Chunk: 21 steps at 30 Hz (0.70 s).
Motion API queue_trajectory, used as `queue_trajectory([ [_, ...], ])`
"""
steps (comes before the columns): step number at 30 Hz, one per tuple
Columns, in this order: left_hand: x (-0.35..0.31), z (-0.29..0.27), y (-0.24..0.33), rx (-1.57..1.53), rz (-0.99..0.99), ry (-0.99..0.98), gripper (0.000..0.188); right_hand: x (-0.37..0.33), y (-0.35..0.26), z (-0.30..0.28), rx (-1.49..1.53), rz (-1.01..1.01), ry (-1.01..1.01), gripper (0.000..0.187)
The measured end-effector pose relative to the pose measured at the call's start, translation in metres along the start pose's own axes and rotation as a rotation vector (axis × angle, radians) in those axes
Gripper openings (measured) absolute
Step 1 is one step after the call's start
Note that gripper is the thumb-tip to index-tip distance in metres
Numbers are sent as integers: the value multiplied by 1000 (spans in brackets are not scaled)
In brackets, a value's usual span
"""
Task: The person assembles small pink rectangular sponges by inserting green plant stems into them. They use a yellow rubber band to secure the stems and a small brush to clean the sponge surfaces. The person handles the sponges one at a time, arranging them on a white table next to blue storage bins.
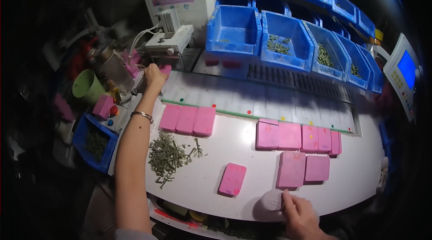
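Note:
My left hand (pixel 154 76) reaches far forward at the left, its fingers closed on a pink rubber mould block (pixel 166 69) at the front of a small white machine (pixel 170 42). The hand hides part of that block. Near the front edge of the table, my right hand (pixel 300 215) is closed on a round pale pouch (pixel 272 200). Ahead of the pouch lie two pink mould blocks, a larger one (pixel 291 169) and a smaller one (pixel 317 168). A single pink block (pixel 232 179) rests left of the pouch. Beside my left forearm is a heap of small green branched pieces (pixel 167 156).
Pink blocks (pixel 187 119) and more pink blocks (pixel 289 135) line a pale slatted strip (pixel 234 96). Blue bins (pixel 288 44), some with green pieces, rise behind. A control panel (pixel 405 75) stands right; a blue tray (pixel 95 143) and green cup (pixel 88 86) sit left.

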<state>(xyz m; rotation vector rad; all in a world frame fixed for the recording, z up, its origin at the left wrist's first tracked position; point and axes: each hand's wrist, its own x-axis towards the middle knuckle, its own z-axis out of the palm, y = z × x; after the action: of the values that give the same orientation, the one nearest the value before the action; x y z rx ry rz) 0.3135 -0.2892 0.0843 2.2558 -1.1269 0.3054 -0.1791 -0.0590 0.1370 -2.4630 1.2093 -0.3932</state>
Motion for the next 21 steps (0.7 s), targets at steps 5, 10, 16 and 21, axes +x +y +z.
queue_trajectory([
  [5,-40,-22,22,82,300,58,36,43,37,-17,-231,-132,115,57],
  [10,-194,-100,126,35,249,-595,52,49,64,-4,-235,-31,184,60],
  [16,-304,-114,114,-131,476,-489,62,44,21,28,71,-221,303,65],
  [21,-308,-136,124,-861,219,-1036,51,52,-3,53,374,-220,316,78],
])
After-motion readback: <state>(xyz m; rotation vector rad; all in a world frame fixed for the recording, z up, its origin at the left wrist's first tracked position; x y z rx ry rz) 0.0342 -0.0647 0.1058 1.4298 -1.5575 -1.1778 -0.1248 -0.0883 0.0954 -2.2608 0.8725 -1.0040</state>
